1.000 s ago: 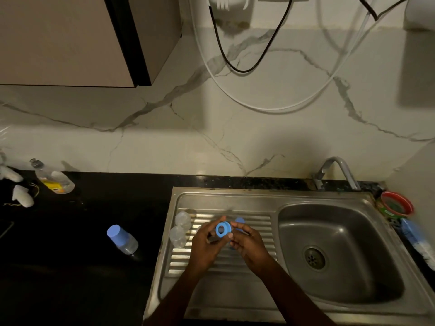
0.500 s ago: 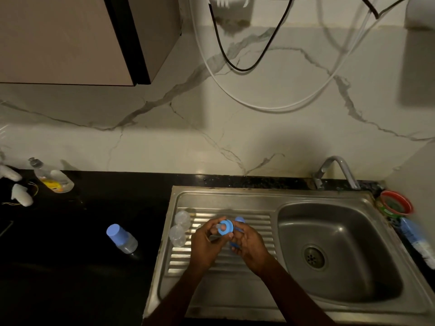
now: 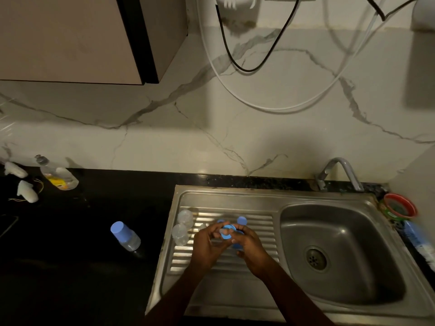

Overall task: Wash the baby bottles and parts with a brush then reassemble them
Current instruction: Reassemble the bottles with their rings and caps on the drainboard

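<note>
Both hands meet over the ribbed drainboard (image 3: pixel 254 234) of the steel sink. My left hand (image 3: pixel 208 245) and my right hand (image 3: pixel 250 247) pinch a blue bottle ring (image 3: pixel 227 232) between them, with a pale teat poking through its hole. A blue cap (image 3: pixel 242 220) lies on the drainboard just behind my fingers. Two clear bottle parts (image 3: pixel 182 228) stand at the drainboard's left end. One assembled bottle with a blue cap (image 3: pixel 124 236) stands on the black counter to the left.
The sink basin (image 3: pixel 334 250) with its drain is to the right, under the tap (image 3: pixel 339 172). A red-rimmed bowl (image 3: pixel 400 205) and a blue brush (image 3: pixel 416 238) lie at the far right. A soap bottle (image 3: pixel 56 174) and white items (image 3: pixel 27 190) sit at the back left.
My hands have stayed over the drainboard and worked the blue ring; its hole, open a second ago, now has the teat pushed into it.
</note>
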The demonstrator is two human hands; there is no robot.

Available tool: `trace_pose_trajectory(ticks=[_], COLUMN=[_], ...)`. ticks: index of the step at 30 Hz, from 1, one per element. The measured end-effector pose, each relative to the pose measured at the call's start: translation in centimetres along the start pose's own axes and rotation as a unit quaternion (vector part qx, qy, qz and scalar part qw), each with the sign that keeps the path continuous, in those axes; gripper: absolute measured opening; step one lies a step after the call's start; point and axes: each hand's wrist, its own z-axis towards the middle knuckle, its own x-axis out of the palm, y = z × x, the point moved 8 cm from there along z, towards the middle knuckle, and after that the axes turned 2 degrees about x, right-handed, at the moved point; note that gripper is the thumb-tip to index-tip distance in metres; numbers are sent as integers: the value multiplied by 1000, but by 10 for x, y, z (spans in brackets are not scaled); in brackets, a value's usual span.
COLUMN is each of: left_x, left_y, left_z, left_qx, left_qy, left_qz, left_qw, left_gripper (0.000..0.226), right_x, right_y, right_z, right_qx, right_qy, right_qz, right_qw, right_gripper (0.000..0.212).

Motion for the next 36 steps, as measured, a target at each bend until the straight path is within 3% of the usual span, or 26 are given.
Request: trace_pose_trajectory(ticks=[4, 8, 11, 14, 17, 19, 21, 25, 30, 34, 36], left_x=[6, 15, 20, 14, 5, 0, -1, 6, 7, 13, 14], left_y=[1, 1, 1, 2, 1, -1, -2, -12, -11, 1, 8], left_z=[-6, -14, -12, -7, 1, 4, 5, 6, 4, 1, 0], left_qx=[-40, -129, -147, -139, -88, -66, -65, -36, -51, -173, -219], left_qy=[57, 72, 60, 35, 9, -15, -39, -26, -19, -38, -55], left_qz=[-83, -276, -307, -290, -157, -71, -53, -71, -153, -304, -307], left_qw=[994, 950, 938, 946, 984, 995, 996, 996, 987, 936, 924], left_gripper=[39, 43, 45, 46, 45, 51, 50, 32, 31, 24, 24], right_x=[-2, -9, -16, -28, -42, -37, -25, -26, -19, -15, -9], right_y=[-5, -10, -8, -5, 10, 23, 31, 36, 49, 51, 54], right_z=[4, 11, 13, 13, 12, 9, 7, 8, 6, 11, 10], right_qx=[-6, 3, -6, -26, -111, -169, -208, -238, -318, -350, -367], right_qy=[26, 23, -1, -67, -142, -136, -111, -168, -153, -139, -130], right_qz=[44, 129, 143, 68, -49, -106, -156, -220, -291, -336, -379], right_qw=[999, 991, 990, 995, 982, 970, 959, 931, 889, 863, 840], right_gripper=[22, 26, 25, 17, 11, 11, 8, 15, 15, 9, 6])
